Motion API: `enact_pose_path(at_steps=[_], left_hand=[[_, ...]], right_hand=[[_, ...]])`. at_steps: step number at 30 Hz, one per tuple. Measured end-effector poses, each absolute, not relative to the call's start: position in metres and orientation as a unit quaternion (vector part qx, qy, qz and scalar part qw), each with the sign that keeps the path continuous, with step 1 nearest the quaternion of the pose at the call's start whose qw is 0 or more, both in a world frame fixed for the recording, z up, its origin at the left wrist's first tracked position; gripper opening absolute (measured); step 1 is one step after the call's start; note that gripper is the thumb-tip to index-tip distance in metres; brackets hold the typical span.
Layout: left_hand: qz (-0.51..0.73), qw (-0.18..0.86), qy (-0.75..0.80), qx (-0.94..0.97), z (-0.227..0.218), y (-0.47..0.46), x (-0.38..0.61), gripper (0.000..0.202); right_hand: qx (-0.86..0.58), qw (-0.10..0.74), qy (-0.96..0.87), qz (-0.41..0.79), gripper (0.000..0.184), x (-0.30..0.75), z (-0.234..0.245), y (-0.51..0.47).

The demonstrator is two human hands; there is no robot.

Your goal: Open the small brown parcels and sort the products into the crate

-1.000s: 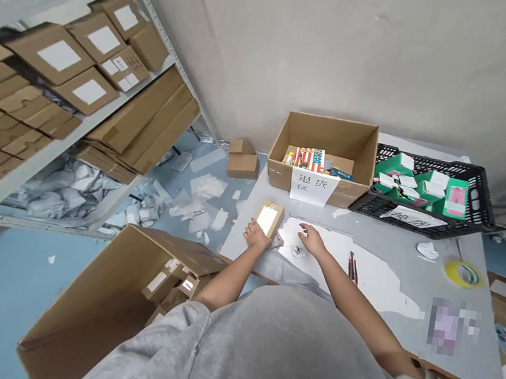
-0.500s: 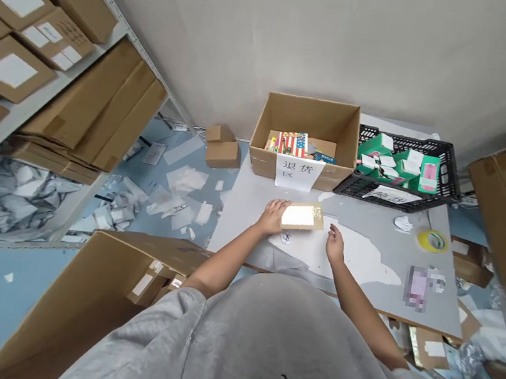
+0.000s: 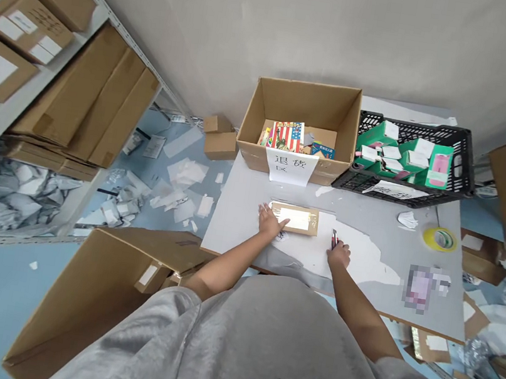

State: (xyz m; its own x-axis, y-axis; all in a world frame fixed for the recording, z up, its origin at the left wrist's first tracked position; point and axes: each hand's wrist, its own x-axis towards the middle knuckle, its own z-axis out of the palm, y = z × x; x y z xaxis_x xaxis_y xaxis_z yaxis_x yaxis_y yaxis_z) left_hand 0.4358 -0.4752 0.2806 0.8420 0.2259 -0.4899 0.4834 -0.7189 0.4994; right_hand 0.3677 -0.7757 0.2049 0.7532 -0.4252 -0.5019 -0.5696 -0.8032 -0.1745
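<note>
A small cardboard box (image 3: 313,223) with a white label and clear tape lies flat on the white sheet (image 3: 360,254) that covers part of the table. My left hand (image 3: 270,221) grips its left end, thumb on the near side and fingers at the left edge. To the right of the box, my right hand (image 3: 339,255) is closed around a red and black utility knife (image 3: 334,238). The knife points away from me and is apart from the box; whether its blade is out is too small to tell.
At the table's back stand a large open carton (image 3: 306,90) with books and a black crate (image 3: 463,164) of green boxes. A yellow tape roll (image 3: 439,238) and crumpled paper (image 3: 407,220) lie to the right. A big open carton (image 3: 76,290) stands at my left, near loaded shelves (image 3: 79,43).
The small box has been lowered flat onto the table, my left hand still at its left end. The utility knife now shows in my right hand, which was near the sheet before.
</note>
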Motion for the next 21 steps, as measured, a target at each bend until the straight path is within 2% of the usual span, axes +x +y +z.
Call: enact_pose_path(at_steps=[3,6,11,13,16,18,21], left_hand=[[-0.251,0.331,0.278,0.866,0.278,-0.482,0.434,0.116],[-0.269,0.344,0.301,0.847,0.277,-0.483,0.437,0.101],[-0.238,0.42,0.272,0.832,0.266,-0.474,0.44,0.083],[-0.219,0.466,0.247,0.821,0.259,-0.468,0.44,0.071],[-0.218,0.538,0.234,0.78,0.25,-0.459,0.439,0.065],[-0.226,0.576,0.22,0.755,0.247,-0.453,0.437,0.07],[-0.23,0.586,0.174,0.757,0.248,-0.447,0.43,0.074]], right_hand=[[-0.914,0.174,0.28,0.235,0.046,0.376,0.203,-0.778],[-0.899,0.268,0.28,0.201,0.037,0.384,0.208,-0.783],[-0.848,0.478,0.207,0.102,0.053,0.407,0.24,-0.772],[-0.826,0.535,0.153,0.09,0.055,0.419,0.259,-0.753],[-0.83,0.533,0.061,0.154,0.047,0.434,0.286,-0.713],[-0.845,0.498,-0.03,0.194,0.041,0.444,0.298,-0.687],[-0.873,0.426,-0.142,0.191,0.039,0.454,0.306,-0.659]])
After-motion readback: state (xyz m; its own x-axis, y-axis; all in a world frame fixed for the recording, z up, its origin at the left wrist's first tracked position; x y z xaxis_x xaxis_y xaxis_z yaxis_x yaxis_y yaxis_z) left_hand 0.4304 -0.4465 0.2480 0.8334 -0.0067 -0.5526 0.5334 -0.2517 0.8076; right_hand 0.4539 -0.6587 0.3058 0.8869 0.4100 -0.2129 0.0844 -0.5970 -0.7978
